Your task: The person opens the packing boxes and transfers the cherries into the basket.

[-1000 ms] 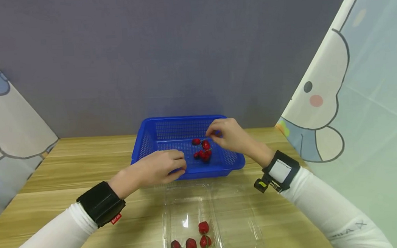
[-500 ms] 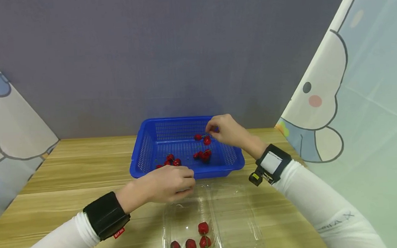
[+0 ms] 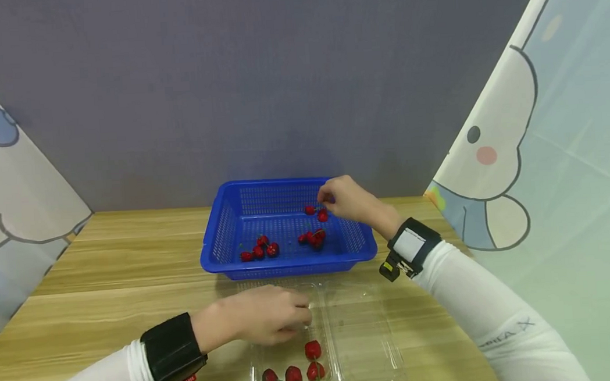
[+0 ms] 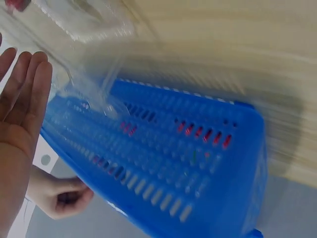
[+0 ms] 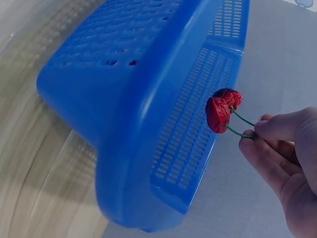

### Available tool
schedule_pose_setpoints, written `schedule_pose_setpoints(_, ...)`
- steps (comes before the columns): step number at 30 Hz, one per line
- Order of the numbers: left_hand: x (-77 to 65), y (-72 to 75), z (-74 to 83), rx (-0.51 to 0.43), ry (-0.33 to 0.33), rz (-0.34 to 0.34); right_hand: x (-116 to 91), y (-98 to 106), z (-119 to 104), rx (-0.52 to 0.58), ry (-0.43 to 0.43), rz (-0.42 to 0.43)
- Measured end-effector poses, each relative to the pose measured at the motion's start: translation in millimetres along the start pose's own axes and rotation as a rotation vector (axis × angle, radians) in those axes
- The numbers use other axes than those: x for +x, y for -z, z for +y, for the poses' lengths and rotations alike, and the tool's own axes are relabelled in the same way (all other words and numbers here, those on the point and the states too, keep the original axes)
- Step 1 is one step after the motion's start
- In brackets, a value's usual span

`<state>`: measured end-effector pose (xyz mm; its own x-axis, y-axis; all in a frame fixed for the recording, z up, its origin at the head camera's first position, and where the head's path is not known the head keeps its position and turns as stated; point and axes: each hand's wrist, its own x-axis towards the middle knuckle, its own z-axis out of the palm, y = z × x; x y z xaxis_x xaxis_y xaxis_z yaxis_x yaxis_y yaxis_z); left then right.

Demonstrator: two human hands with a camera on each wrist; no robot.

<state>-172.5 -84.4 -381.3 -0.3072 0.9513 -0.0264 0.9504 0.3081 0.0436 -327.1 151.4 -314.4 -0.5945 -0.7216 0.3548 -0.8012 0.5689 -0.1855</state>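
My right hand (image 3: 344,198) pinches the green stems of a pair of red artificial cherries (image 5: 224,108) above the right part of the blue basket (image 3: 289,271). In the right wrist view the two cherries hang off its thumb and fingertips. My left hand (image 3: 271,316) hovers over the clear plastic clamshell box (image 3: 260,356), palm down. The left wrist view shows its fingers (image 4: 39,79) mostly straight, with no cherry visible against the palm. Inside the box lie several cherries (image 3: 294,377) near its front right corner.
Two groups of cherries remain in the basket, one at the left (image 3: 258,252) and one right of centre (image 3: 315,239). The box's clear lid (image 3: 363,338) lies unfolded to the right on the wooden table (image 3: 130,248). A grey wall (image 3: 298,86) stands behind the basket.
My left hand has moved from the basket's front toward me, over the clear box, uncovering the left cherries. My right hand has shifted slightly right and up with its pair of cherries.
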Motion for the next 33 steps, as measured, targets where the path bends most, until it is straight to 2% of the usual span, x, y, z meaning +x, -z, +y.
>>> schedule_pose_setpoints(2, 1.9, -3.4, 2.7, -0.011, -0.002, -0.01, 1.0, -0.4, 0.6, -0.007, -0.004, -0.014)
schedule_pose_setpoints(7, 7.3, -10.8, 9.2, 0.032, -0.032, 0.004, 3.9, -5.5, 3.5, -0.05, 0.01, -0.043)
schedule_pose_setpoints(12, 10.0, -14.0, 15.0, 0.036, -0.064, -0.003, 3.5, -7.9, 4.6, -0.069, 0.012, -0.057)
schedule_pose_setpoints(18, 12.4, -16.2, 18.6, 0.091, -0.098, 0.021, 1.6, -6.6, 3.4, -0.076, -0.005, -0.058)
schedule_pose_setpoints(33, 16.5, -17.7, 22.3, 0.093, -0.095, 0.012, -1.0, -9.2, 1.8, -0.05, 0.032, -0.059)
